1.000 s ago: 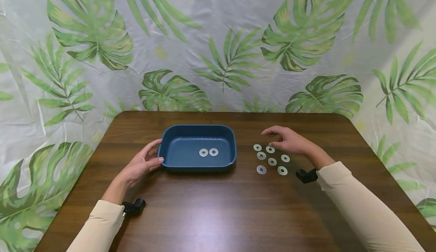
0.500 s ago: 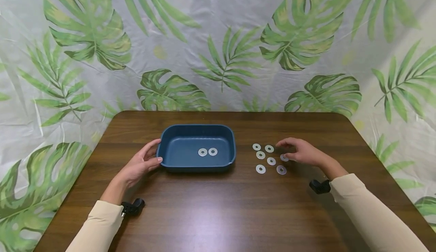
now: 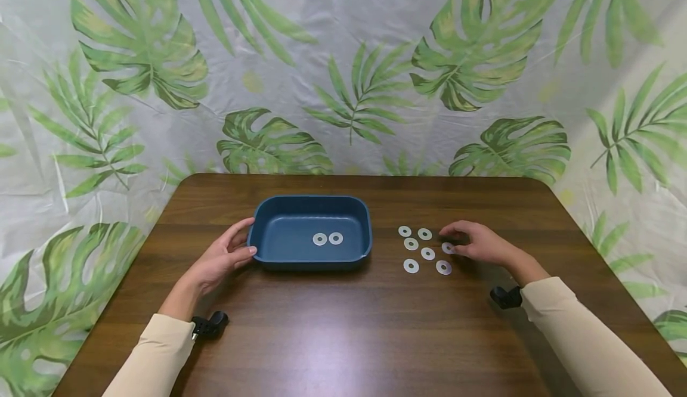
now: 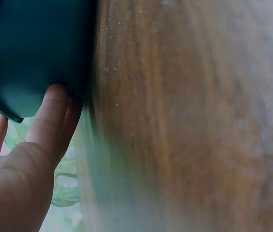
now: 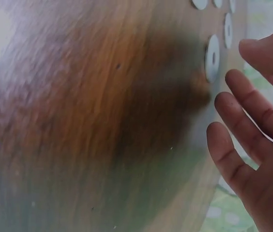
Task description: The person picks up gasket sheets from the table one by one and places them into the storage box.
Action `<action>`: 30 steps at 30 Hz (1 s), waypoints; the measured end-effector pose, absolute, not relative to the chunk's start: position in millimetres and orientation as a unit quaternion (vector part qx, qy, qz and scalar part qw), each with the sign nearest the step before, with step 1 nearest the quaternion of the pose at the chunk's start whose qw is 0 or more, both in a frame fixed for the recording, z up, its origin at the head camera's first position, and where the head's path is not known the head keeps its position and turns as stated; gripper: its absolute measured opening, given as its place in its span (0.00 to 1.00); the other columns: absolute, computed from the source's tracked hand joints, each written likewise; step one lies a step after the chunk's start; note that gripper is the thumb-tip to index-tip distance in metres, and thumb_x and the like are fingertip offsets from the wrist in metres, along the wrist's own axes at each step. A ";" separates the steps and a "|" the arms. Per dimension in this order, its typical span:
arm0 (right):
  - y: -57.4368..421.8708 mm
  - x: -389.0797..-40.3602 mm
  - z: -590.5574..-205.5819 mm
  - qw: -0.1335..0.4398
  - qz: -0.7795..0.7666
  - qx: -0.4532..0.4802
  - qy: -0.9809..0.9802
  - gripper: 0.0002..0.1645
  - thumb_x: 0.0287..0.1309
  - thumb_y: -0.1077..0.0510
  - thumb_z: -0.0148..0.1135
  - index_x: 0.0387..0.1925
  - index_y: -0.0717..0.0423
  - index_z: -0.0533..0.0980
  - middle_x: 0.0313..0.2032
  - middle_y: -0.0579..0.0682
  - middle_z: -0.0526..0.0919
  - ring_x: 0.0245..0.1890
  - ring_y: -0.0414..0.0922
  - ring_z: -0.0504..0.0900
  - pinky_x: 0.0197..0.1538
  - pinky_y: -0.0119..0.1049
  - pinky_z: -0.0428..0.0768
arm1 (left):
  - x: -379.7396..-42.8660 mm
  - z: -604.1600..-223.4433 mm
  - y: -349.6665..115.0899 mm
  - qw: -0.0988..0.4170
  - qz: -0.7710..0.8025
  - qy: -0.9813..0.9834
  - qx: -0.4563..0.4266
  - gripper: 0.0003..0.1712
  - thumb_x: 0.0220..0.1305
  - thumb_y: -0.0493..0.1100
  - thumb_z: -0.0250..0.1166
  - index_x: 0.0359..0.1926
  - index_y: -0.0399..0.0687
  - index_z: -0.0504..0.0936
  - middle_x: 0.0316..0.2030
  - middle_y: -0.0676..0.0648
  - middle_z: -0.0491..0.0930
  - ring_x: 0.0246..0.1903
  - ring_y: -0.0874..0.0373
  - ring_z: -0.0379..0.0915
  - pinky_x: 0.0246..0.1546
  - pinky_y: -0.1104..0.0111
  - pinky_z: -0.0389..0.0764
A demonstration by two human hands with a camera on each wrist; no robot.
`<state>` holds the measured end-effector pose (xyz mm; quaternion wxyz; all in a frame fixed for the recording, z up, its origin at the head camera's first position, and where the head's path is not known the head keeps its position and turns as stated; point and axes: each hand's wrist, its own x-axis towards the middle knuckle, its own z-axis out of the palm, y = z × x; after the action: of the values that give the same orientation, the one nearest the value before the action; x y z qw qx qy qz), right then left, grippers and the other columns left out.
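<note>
My left hand [image 3: 222, 260] rests against the left end of a blue tray [image 3: 311, 263], its fingers and thumb spread along the wall. In the left wrist view, nearly straight fingers [image 4: 49, 116] touch the tray's outer side. Two flat metal washers [image 3: 319, 239] lie side by side inside the tray. On the table to its right, several more washers [image 3: 411, 244] lie loosely grouped. My right hand [image 3: 480, 243] is low over the rightmost washer [image 3: 446, 247], with its thumb at that washer's edge and its fingers loosely bent. The thumb partly covers this washer.
The brown wooden table [image 3: 322, 331] has rounded far corners. Behind it hangs a leaf-patterned cloth [image 3: 354, 87]. A black camera mount [image 3: 210, 325] is on the left wrist, and another black mount [image 3: 506, 297] is on the right.
My right hand has moved right and nearer, from above the far washers to the rightmost one. My left hand and the tray stay in place.
</note>
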<state>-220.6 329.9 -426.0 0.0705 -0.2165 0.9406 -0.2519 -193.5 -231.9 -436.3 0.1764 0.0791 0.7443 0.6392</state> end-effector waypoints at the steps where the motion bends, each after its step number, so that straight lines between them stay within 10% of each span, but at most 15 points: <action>1: 330.2 -220.5 -426.2 0.069 -0.247 -0.217 0.942 0.20 0.55 0.67 0.66 0.52 0.62 0.79 0.51 0.61 0.83 0.50 0.57 0.80 0.54 0.57 0.77 | -193.7 -436.3 -231.9 0.176 0.639 0.744 0.080 0.43 0.71 0.39 0.59 0.78 0.49 0.45 0.74 0.29 0.52 0.65 0.44 0.65 0.53 0.74 0.77; 30: 326.3 -229.1 -433.9 0.056 -0.152 -0.253 0.954 0.12 0.52 0.64 0.68 0.41 0.58 0.82 0.40 0.53 0.82 0.45 0.53 0.77 0.53 0.56 0.74 | -195.8 -438.2 -233.0 0.177 0.642 0.742 0.081 0.43 0.72 0.40 0.59 0.78 0.49 0.45 0.74 0.29 0.53 0.60 0.52 0.69 0.53 0.73 0.77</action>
<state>-229.1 326.3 -433.9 0.0565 -0.2530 0.9538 -0.1519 -195.8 -233.0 -438.2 0.1765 0.0807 0.7420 0.6417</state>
